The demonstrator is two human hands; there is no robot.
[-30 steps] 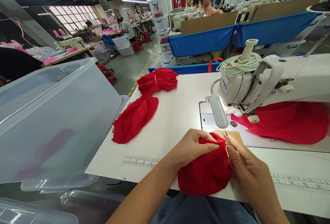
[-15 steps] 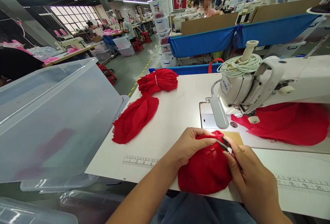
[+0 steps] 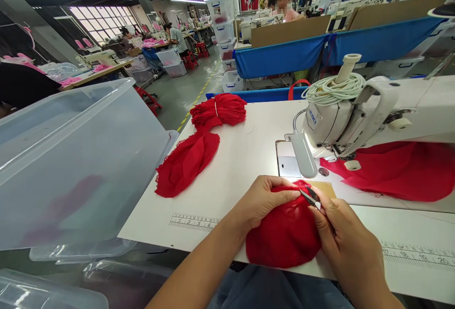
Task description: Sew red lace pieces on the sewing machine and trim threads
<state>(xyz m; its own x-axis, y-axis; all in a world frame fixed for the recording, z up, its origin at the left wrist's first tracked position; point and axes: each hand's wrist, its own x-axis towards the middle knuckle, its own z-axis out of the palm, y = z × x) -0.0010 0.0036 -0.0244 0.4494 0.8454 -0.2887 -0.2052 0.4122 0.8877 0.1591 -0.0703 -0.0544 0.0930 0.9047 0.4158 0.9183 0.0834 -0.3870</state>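
Observation:
My left hand (image 3: pixel 261 201) pinches the upper edge of a gathered red fabric piece (image 3: pixel 284 238) between thumb and fingers. The rest of this cloth hangs over the table's front edge, close to my lap. My right hand (image 3: pixel 343 233) is closed around small metal thread snips (image 3: pixel 310 197). Their blades stand slightly apart at the cloth's top edge, close to my left thumb tip; whether a thread lies between them I cannot make out. The handles are mostly hidden in my palm.
A white sewing machine (image 3: pixel 341 114) stands at the right, with another red cloth (image 3: pixel 401 171) under its arm. A tied red bundle (image 3: pixel 218 111) and a loose red piece (image 3: pixel 188 162) lie on the white table (image 3: pixel 245 157). Left of it is a clear plastic bin (image 3: pixel 85 157).
The snips' blades look a little further apart and their tips have shifted very slightly. Both hands keep nearly the same place on the red fabric.

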